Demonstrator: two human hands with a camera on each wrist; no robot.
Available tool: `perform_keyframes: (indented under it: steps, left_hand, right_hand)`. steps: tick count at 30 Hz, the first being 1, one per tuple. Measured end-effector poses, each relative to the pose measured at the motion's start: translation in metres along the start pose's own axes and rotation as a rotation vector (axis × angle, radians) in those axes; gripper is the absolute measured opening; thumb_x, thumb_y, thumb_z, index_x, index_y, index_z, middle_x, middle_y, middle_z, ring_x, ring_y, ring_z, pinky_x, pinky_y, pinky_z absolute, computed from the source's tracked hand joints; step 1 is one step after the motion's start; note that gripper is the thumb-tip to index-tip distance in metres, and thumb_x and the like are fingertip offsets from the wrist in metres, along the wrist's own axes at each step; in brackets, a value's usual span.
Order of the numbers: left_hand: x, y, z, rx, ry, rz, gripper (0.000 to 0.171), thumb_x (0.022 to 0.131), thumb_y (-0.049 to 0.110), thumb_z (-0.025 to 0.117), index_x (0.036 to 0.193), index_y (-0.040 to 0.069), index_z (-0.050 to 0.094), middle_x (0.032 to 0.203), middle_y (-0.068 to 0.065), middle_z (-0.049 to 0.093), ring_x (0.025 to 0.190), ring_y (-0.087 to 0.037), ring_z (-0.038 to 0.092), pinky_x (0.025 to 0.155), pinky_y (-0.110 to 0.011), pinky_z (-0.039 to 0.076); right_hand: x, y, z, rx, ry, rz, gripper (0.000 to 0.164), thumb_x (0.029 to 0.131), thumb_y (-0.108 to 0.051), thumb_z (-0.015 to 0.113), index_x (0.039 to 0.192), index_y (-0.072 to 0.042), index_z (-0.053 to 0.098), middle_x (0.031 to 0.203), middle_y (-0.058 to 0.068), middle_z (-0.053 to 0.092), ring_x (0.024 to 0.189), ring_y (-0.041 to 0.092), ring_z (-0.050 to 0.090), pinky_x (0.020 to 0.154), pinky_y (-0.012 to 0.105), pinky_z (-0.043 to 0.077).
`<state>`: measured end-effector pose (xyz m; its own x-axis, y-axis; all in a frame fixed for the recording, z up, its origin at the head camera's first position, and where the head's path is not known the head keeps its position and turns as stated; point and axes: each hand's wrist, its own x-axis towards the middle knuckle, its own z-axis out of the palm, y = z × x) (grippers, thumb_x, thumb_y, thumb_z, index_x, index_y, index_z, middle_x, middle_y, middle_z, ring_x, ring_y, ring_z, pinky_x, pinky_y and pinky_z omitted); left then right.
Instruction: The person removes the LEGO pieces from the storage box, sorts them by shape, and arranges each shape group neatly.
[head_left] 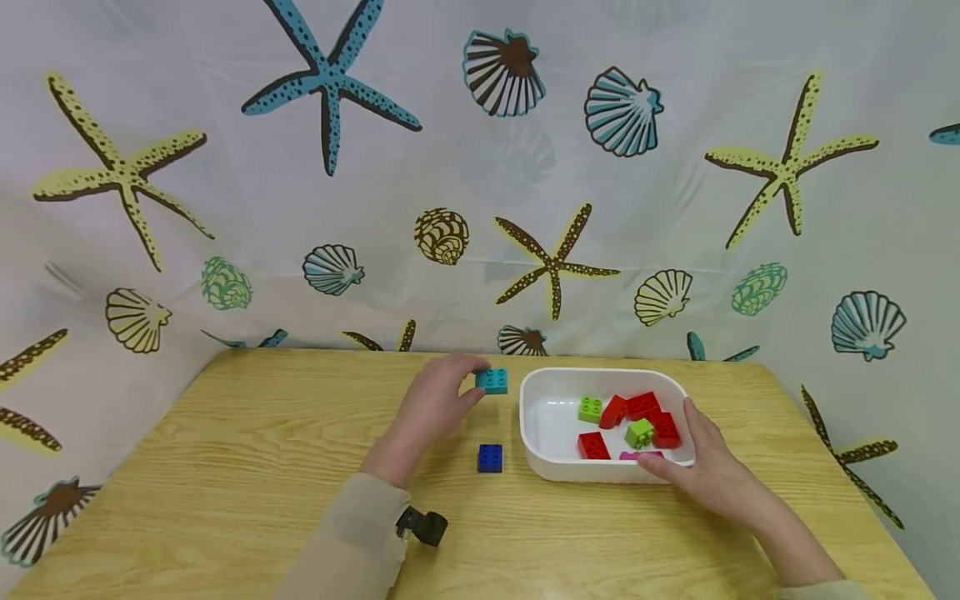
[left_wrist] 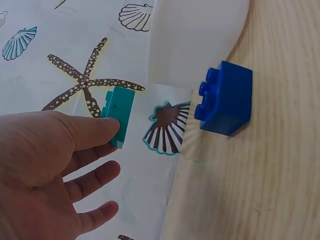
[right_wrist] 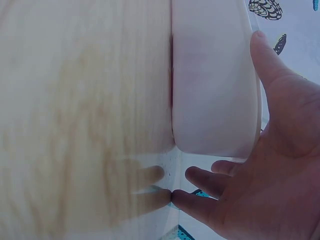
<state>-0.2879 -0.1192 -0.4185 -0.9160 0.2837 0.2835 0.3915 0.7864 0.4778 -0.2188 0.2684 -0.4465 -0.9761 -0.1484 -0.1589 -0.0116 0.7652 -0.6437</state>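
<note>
Just clear of white tray (head_left: 592, 472), left hand (head_left: 437, 398) pinching teal brick (head_left: 493, 381), right hand (head_left: 712, 475) spread against its rim (head_left: 558, 462)

You face a white fabric curtain (head_left: 420, 179) printed with sea motifs: a blue starfish (head_left: 330, 77) near the top, a yellow starfish (head_left: 786, 172) high on your right, a brown starfish (head_left: 553, 265) lower down, scallop shells (head_left: 622, 112) scattered between. Your bench (head_left: 247, 483) has pale wood grain.
</note>
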Motion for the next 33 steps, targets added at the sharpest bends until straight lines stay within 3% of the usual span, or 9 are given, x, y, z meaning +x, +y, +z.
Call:
perform_keyframes:
  steps: [4,12,23,33]
  left_hand:
    - [0.000,-0.007,0.009,-0.023,-0.031,-0.039,0.035,0.104,0.007,0.078,0.139,0.005,0.074,0.141,-0.013,0.072,0.131,-0.033,0.067,0.110,-0.051,0.056]
    - [-0.001,-0.020,0.025,-0.067,-0.071,-0.097,0.033,0.107,0.007,0.073,0.140,0.007,0.075,0.144,-0.012,0.070,0.139,-0.033,0.062,0.118,-0.052,0.049]
    - [-0.001,-0.028,0.038,-0.020,-0.111,-0.055,0.029,0.104,0.008,0.077,0.133,0.007,0.077,0.134,-0.012,0.074,0.127,-0.034,0.069,0.111,-0.052,0.055]
    - [-0.002,-0.028,0.041,0.027,-0.120,-0.072,0.030,0.102,0.007,0.079,0.132,0.007,0.078,0.131,-0.012,0.075,0.124,-0.034,0.070,0.109,-0.053,0.055]
  right_hand:
    - [0.000,0.000,-0.001,-0.001,-0.005,0.004,0.133,0.097,-0.066,0.075,0.173,0.000,-0.012,0.176,0.036,0.000,0.154,0.064,0.021,0.114,0.082,0.036]
    - [-0.001,-0.001,-0.001,-0.004,-0.004,0.011,0.133,0.097,-0.067,0.074,0.173,-0.001,-0.012,0.175,0.037,0.003,0.154,0.065,0.023,0.113,0.081,0.038]
    - [-0.002,-0.002,-0.002,-0.010,-0.006,0.021,0.133,0.097,-0.068,0.073,0.174,-0.002,-0.012,0.173,0.038,0.009,0.152,0.066,0.027,0.112,0.081,0.040]
    - [-0.001,0.000,-0.001,-0.009,-0.003,0.024,0.133,0.096,-0.068,0.074,0.174,-0.002,-0.012,0.173,0.038,0.011,0.152,0.066,0.027,0.112,0.081,0.040]
